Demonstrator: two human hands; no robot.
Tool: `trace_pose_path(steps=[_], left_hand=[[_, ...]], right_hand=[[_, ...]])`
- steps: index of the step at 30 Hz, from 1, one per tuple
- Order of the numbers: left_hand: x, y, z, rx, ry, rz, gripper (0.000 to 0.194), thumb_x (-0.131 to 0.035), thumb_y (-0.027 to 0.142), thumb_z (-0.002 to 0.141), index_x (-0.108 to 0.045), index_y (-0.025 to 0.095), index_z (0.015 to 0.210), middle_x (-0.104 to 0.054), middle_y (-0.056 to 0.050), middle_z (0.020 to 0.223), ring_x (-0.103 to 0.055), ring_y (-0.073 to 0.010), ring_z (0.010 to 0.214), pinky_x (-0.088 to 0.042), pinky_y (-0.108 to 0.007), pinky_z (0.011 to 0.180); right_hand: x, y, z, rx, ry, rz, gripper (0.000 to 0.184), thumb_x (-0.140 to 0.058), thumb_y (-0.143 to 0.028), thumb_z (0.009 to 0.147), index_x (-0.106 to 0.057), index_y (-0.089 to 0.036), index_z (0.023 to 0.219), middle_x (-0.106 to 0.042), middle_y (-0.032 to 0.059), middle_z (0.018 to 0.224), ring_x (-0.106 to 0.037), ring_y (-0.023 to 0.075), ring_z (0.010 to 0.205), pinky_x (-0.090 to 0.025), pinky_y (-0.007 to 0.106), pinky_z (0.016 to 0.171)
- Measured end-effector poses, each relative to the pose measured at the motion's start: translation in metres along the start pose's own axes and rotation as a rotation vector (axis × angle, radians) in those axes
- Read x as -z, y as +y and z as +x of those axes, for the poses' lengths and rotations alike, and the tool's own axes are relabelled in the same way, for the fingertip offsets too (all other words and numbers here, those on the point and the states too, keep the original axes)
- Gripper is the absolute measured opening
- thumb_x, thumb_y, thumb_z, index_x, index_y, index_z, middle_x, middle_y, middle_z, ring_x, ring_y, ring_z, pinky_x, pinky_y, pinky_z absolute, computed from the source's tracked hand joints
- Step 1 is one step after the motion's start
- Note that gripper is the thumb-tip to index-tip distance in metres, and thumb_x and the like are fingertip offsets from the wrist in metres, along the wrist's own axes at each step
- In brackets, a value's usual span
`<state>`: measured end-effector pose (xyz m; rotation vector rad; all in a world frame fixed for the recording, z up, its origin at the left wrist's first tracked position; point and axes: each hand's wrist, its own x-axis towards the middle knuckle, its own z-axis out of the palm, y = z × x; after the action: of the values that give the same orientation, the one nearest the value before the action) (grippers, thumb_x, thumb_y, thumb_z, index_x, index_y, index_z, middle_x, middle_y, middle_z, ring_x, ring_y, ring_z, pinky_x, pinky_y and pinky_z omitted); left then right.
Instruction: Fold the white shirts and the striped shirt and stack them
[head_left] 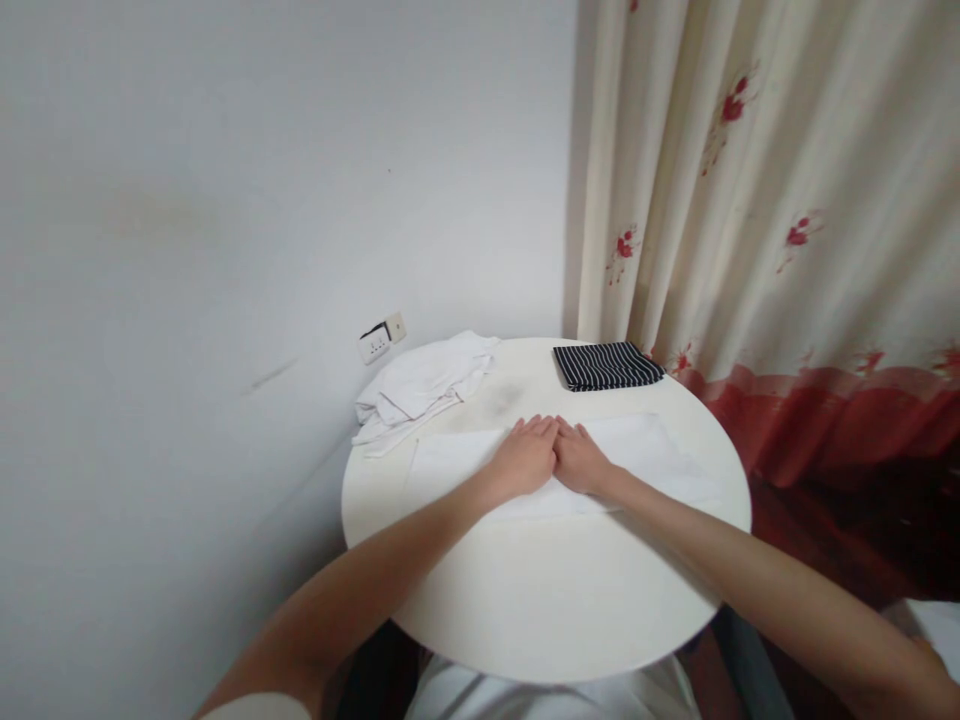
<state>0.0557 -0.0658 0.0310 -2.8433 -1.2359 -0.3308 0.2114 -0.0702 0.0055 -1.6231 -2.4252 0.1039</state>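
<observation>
A folded white cloth lies flat in a long strip across the round white table. Both palms rest on its middle, side by side and touching. My left hand lies flat with its fingers stretched forward over the cloth. Against it, my right hand is also laid flat, fingers pointing away from me. Neither hand grips anything. The exact kind of the white cloth cannot be made out.
At the table's back left lies a crumpled white cloth. A folded black-and-white striped cloth sits at the back right. The table stands by a wall with a socket. A flowered curtain hangs at the right.
</observation>
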Motion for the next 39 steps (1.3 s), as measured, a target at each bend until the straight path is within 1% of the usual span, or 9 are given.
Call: trace_pose_path(steps=[4,7,13,18,22,24,28,34,39], left_hand=[[-0.033,0.003,0.007,-0.023,0.045,-0.149,0.057,-0.030,0.020,0.099,-0.031,0.009,0.154,-0.031,-0.015,0.162,-0.032,-0.0223,0.148,-0.030,-0.041,0.120],[-0.041,-0.002,0.005,-0.012,0.046,-0.190,0.058,-0.028,0.024,0.101,-0.025,0.012,0.158,-0.026,-0.011,0.164,-0.030,-0.0221,0.150,-0.028,-0.042,0.121],[-0.039,-0.002,0.004,0.069,-0.037,-0.128,0.059,-0.031,0.027,0.099,-0.031,0.008,0.155,-0.028,-0.015,0.163,-0.025,-0.0257,0.151,-0.021,-0.047,0.123],[-0.040,-0.004,0.004,0.081,-0.053,-0.092,0.058,-0.032,0.028,0.098,-0.034,0.013,0.154,-0.028,-0.013,0.163,-0.024,-0.0260,0.152,-0.021,-0.050,0.123],[-0.037,-0.016,0.013,0.121,-0.093,-0.093,0.057,-0.033,0.033,0.100,-0.033,0.019,0.155,-0.025,-0.008,0.165,-0.023,-0.0296,0.152,-0.020,-0.055,0.121],[-0.036,-0.023,0.018,0.146,-0.099,-0.091,0.055,-0.032,0.036,0.102,-0.034,0.021,0.155,-0.029,-0.008,0.164,-0.027,-0.0302,0.150,-0.022,-0.055,0.120],[-0.038,-0.035,0.025,0.130,-0.040,-0.085,0.051,-0.032,0.035,0.103,-0.040,0.019,0.151,-0.043,-0.010,0.156,-0.037,-0.0271,0.145,-0.027,-0.052,0.119],[-0.042,-0.045,0.029,0.023,0.003,-0.099,0.046,-0.038,0.036,0.103,-0.045,0.021,0.146,-0.049,-0.008,0.151,-0.040,-0.0229,0.141,-0.030,-0.044,0.118],[-0.042,-0.052,0.035,-0.038,0.075,-0.185,0.040,-0.041,0.029,0.101,-0.055,0.023,0.138,-0.059,-0.006,0.140,-0.053,-0.0194,0.129,-0.038,-0.035,0.112]], right_hand=[[-0.006,0.009,-0.004,-0.004,-0.043,0.028,0.061,-0.031,-0.024,0.098,-0.031,-0.009,0.157,-0.026,0.0166,0.164,-0.021,0.0285,0.152,-0.022,0.054,0.120],[-0.003,0.018,-0.005,-0.046,-0.046,0.047,0.060,-0.028,-0.027,0.100,-0.030,-0.010,0.157,-0.025,0.0138,0.165,-0.021,0.0270,0.152,-0.020,0.053,0.120],[-0.002,0.021,-0.001,-0.154,-0.009,0.041,0.055,-0.025,-0.030,0.103,-0.034,-0.014,0.155,-0.030,0.0127,0.163,-0.024,0.0267,0.151,-0.020,0.052,0.120],[-0.004,0.024,-0.002,-0.164,0.006,0.022,0.055,-0.027,-0.031,0.103,-0.035,-0.013,0.155,-0.031,0.0142,0.163,-0.024,0.0274,0.151,-0.020,0.053,0.119],[-0.005,0.024,-0.002,-0.161,0.007,0.011,0.056,-0.027,-0.030,0.102,-0.034,-0.011,0.155,-0.030,0.0158,0.163,-0.025,0.0294,0.150,-0.021,0.055,0.118],[-0.005,0.024,-0.001,-0.164,0.012,0.005,0.056,-0.029,-0.030,0.102,-0.035,-0.011,0.154,-0.031,0.0163,0.162,-0.026,0.0297,0.150,-0.021,0.055,0.118],[-0.003,0.023,-0.001,-0.162,0.018,0.008,0.056,-0.030,-0.029,0.101,-0.037,-0.011,0.153,-0.032,0.0163,0.161,-0.027,0.0295,0.149,-0.022,0.055,0.118],[-0.002,0.013,-0.005,-0.206,0.023,0.009,0.054,-0.030,-0.030,0.102,-0.038,-0.012,0.152,-0.033,0.0185,0.161,-0.028,0.0312,0.149,-0.023,0.056,0.117],[-0.002,0.007,-0.008,-0.210,0.052,0.016,0.051,-0.030,-0.026,0.101,-0.040,-0.012,0.150,-0.036,0.0192,0.159,-0.031,0.0305,0.147,-0.026,0.054,0.116]])
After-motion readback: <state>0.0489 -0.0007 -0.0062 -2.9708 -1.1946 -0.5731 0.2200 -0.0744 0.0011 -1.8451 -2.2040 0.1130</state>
